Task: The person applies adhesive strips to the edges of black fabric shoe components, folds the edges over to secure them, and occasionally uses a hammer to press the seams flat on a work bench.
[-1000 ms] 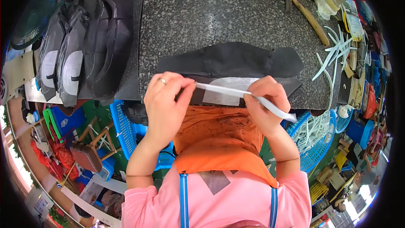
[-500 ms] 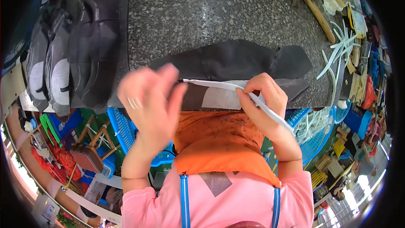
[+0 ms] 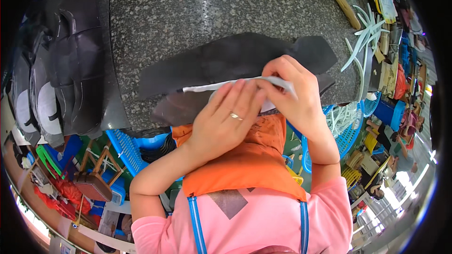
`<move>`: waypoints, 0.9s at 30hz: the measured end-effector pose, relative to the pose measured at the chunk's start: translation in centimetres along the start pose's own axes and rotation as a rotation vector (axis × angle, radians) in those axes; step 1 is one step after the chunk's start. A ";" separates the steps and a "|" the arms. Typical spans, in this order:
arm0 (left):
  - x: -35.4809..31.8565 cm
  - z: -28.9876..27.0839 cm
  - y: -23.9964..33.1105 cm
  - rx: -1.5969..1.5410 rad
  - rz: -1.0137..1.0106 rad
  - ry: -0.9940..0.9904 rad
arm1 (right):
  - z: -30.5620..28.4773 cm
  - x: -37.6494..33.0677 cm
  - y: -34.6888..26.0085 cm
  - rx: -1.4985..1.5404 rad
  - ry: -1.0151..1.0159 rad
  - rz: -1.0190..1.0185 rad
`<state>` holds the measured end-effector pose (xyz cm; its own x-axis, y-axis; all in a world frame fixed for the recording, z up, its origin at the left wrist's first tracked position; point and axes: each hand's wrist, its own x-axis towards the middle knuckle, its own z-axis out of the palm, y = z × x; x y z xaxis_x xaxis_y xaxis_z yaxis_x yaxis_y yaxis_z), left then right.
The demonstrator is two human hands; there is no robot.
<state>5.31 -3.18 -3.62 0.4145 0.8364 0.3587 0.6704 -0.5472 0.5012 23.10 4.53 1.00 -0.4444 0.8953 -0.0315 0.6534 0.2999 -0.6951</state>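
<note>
Working at the near edge of the granite counter (image 3: pixel 197 4), we keep the black leather piece (image 3: pixel 221 63) flat; our left hand (image 3: pixel 223 122) presses open-palmed and our right hand (image 3: pixel 294 99) pinches the white strip (image 3: pixel 207 86) along its lower edge, aligning carefully.

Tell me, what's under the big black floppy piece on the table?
The black piece lies on the speckled stone table. A white strip runs along its near edge, under the left hand and right hand. Whatever lies beneath stays covered.

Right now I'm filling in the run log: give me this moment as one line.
left hand: pressing white strip | right hand: pinching strip end | under: black sheet | surface: granite table
</note>
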 end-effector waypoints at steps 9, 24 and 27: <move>1.4 0.3 0.6 0.145 -0.024 -0.082 | -3.1 -3.0 3.6 0.026 0.151 0.250; 1.8 0.3 2.2 0.441 0.029 0.014 | -7.2 2.0 6.4 -0.332 0.025 -0.050; 2.2 -0.4 2.2 -0.020 -0.216 -0.058 | -2.8 3.5 0.1 -0.424 0.082 -0.473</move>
<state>7.43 -2.56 -1.44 0.2981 0.9343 0.1954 0.7350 -0.3553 0.5775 23.35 8.66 2.81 -0.7065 0.6517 0.2760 0.5915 0.7578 -0.2754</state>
